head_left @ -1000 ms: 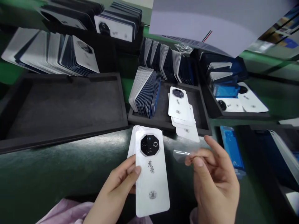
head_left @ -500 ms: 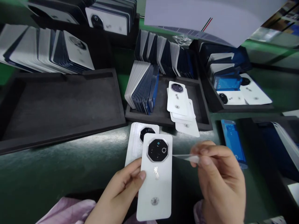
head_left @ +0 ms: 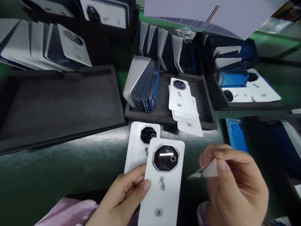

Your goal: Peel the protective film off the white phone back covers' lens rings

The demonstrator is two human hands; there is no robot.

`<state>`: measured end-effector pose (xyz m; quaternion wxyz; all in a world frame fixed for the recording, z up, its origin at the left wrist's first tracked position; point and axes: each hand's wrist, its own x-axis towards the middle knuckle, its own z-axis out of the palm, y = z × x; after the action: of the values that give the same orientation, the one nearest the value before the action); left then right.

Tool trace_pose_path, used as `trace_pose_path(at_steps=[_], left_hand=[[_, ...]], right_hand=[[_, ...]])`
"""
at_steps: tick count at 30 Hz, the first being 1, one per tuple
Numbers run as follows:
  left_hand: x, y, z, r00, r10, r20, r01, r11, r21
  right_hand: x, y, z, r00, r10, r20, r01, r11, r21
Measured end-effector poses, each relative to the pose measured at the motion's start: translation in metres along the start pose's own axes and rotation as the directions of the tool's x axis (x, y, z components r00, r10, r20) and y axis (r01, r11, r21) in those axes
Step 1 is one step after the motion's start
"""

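My left hand (head_left: 122, 197) grips a white phone back cover (head_left: 162, 185) with a black octagonal camera window, held upright just above the bench. Behind it a small pile of like white covers (head_left: 138, 144) lies on the green bench top. My right hand (head_left: 232, 185) pinches a thin clear film (head_left: 203, 172) between thumb and fingers, just right of the held cover and apart from it.
A wide black foam tray (head_left: 58, 103) lies at the left. A middle tray (head_left: 164, 113) holds rows of upright covers and a few flat white covers (head_left: 182, 102). More trays of covers stand at the right (head_left: 249, 91) and behind. A blue film piece (head_left: 236, 135) lies right.
The held cover has shifted right and nearer to me, uncovering the pile behind it. My right hand has drawn the clear film away from the cover, to the right.
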<state>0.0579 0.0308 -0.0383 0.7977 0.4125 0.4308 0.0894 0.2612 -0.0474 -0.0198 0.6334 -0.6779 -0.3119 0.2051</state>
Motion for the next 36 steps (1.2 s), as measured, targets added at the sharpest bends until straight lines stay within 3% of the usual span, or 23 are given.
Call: trace_pose_path(at_steps=[4, 8, 10, 19, 36], left_hand=[[0.0, -0.001, 0.0, 0.999, 0.039, 0.01, -0.039, 0.999, -0.014], [0.002, 0.003, 0.0, 0.999, 0.046, 0.025, -0.046, 0.999, -0.02], [0.003, 0.005, 0.001, 0.999, 0.032, 0.042, -0.031, 0.999, -0.027], [0.004, 0.009, 0.001, 0.996, 0.003, 0.092, 0.004, 0.997, -0.073], [0.0, 0.007, 0.005, 1.0, -0.015, 0.02, 0.018, 0.983, -0.182]], right_hand=[[-0.003, -0.002, 0.007, 0.999, 0.016, 0.033, -0.016, 1.0, -0.014], [-0.003, 0.001, 0.013, 0.969, 0.028, 0.245, -0.008, 0.997, -0.083], [-0.003, 0.004, 0.014, 0.954, 0.038, 0.298, 0.003, 0.991, -0.134], [-0.004, 0.009, 0.014, 0.964, 0.018, 0.266, 0.041, 0.976, -0.212], [-0.008, 0.016, 0.025, 0.984, -0.031, 0.175, 0.068, 0.976, -0.209]])
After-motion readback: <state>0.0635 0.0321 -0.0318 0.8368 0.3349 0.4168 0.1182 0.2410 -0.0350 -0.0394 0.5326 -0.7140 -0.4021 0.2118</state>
